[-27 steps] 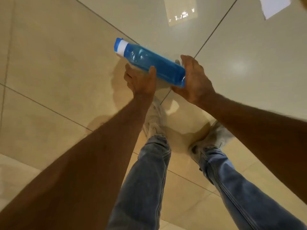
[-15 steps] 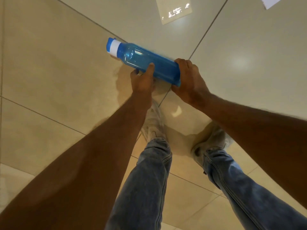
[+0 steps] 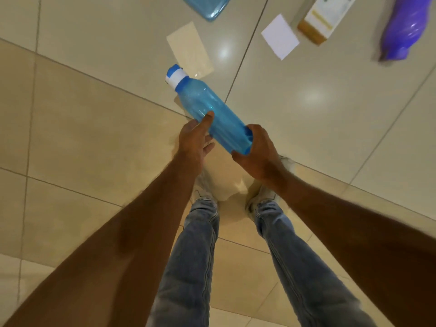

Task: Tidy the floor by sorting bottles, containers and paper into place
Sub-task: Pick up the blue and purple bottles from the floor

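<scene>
The translucent blue plastic bottle (image 3: 212,112), capped in blue with a white band below the cap, is held in the air above the glossy beige tiled floor (image 3: 94,142), lying slanted with its cap pointing up and to the left and its base toward the person's right.

In the head view, the left hand (image 3: 194,142) meets the bottle's middle: the thumb lies pressed along the near side of the body, while the other fingers are loosely spread and partly open beneath it, so the hold looks light and whether they bear on the bottle cannot be told. The right hand (image 3: 258,153) is curled around the base, fingers wrapped under and behind the bottom end.

Further out on the floor lie a cream sheet of paper (image 3: 190,50) just beyond the cap, a white square of paper (image 3: 280,37), a blue flat container (image 3: 207,5) at the top edge, a white and tan carton (image 3: 324,16), and a purple plastic bottle (image 3: 404,29) lying on its side. The person's jeans (image 3: 195,256) and pale shoes (image 3: 264,197) show below the hands.
</scene>
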